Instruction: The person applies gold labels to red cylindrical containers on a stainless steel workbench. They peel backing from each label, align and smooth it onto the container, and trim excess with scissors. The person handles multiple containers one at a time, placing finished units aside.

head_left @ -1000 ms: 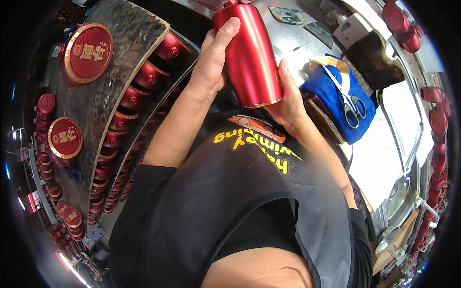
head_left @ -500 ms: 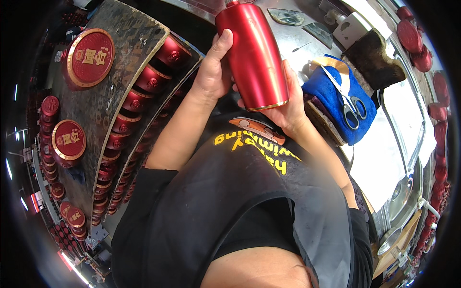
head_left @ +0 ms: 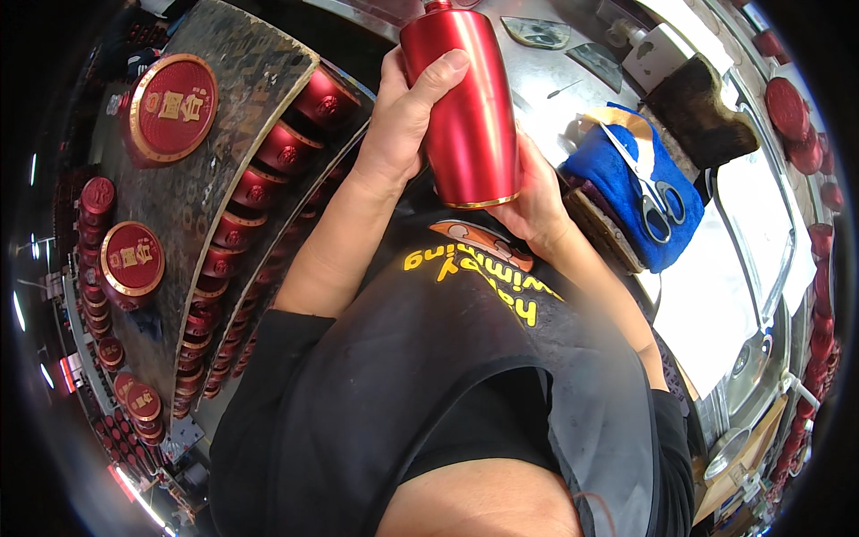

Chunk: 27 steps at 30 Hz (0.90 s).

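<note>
A shiny red bottle (head_left: 470, 116) with a narrow neck and a gold rim round its base is held up between my two hands, its neck pointing away from me. My left hand (head_left: 407, 116) wraps its left side, thumb lying across the front. Along the lower right side, my right hand (head_left: 537, 192) grips it near the base, its fingers mostly hidden behind the bottle. Just right of that hand, scissors (head_left: 646, 188) with dark handles lie on a folded blue cloth (head_left: 617, 174).
Left of me, a worn board (head_left: 192, 170) carries red round-topped pieces (head_left: 174, 109) with gold rims; several more line the shelf below. To the right are a dark curved block (head_left: 702, 112), white sheets (head_left: 716, 295) and a metal worktop (head_left: 546, 76) with flat dark plates (head_left: 595, 64).
The bottle has turned in my hands and shifted slightly left. My left thumb now reaches further across its front, and the right hand has moved a little left with it.
</note>
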Each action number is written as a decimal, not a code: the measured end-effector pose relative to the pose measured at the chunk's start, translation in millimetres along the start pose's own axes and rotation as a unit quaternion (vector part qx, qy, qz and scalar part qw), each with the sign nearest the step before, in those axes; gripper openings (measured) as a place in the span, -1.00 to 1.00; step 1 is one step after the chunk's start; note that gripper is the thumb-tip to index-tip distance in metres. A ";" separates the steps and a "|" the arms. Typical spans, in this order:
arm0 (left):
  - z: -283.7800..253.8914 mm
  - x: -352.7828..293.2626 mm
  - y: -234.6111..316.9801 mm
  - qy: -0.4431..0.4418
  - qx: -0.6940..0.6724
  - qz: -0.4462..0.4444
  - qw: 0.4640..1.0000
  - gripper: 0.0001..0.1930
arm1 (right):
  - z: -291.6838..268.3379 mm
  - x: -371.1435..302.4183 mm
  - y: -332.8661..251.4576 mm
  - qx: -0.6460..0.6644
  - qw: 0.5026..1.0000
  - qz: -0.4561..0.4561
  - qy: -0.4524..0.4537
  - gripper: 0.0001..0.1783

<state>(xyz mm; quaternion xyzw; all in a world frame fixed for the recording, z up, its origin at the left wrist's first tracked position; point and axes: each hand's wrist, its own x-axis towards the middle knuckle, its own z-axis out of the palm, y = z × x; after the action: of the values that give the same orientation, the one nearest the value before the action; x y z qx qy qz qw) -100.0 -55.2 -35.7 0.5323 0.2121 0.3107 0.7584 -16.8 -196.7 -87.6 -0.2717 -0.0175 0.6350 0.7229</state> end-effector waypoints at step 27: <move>-14.3 4.4 -14.5 -0.211 -0.112 -0.097 0.966 -0.32 | -9.5 4.4 -7.3 0.118 0.974 0.016 -0.193 -0.09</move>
<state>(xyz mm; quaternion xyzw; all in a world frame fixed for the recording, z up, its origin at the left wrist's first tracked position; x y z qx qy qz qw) -102.6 -46.0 -54.2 0.4746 0.0618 0.1375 0.8672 -5.7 -196.5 -94.0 -0.0569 -0.0774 0.6843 0.7229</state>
